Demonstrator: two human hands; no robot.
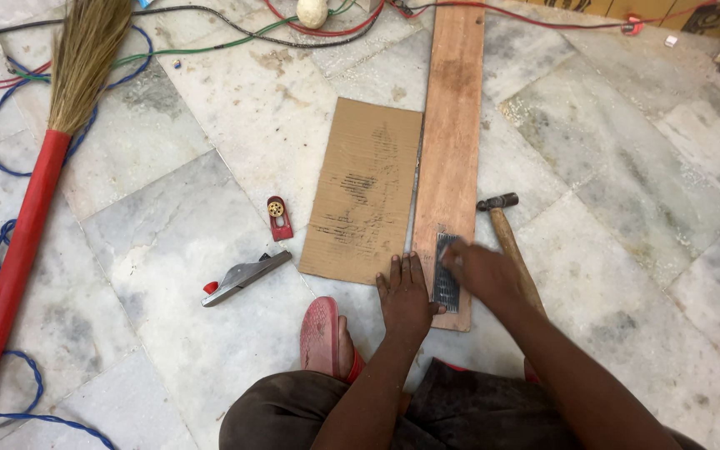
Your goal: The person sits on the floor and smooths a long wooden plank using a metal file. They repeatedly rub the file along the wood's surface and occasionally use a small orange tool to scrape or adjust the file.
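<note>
1. here, a dark ribbed metal block (446,272) lies on the near end of a long wooden plank (452,133), which runs away from the person across the marble floor (627,275).
2. the right hand (481,271) covers the block's right side, fingers curled over it and gripping it; the hand is blurred.
3. the left hand (406,292) lies flat just left of the block, fingers straight and close together, palm down on the plank's near left edge and the floor, holding nothing.
4. a sheet of brown cardboard (366,190), marked with dark smudges, lies flat against the plank's left side.
5. a hammer (508,237) with a wooden handle lies on the floor just right of the plank, its head pointing away, its handle partly under the right forearm.
6. a foot in a red sandal (322,333) rests on the floor left of the left hand.
7. further left lie a grey metal hand tool with a red tip (243,277) and a small red part (277,217).
8. a broom with a red handle (22,242) lies at the far left among blue, red and green wires (2,117).
</note>
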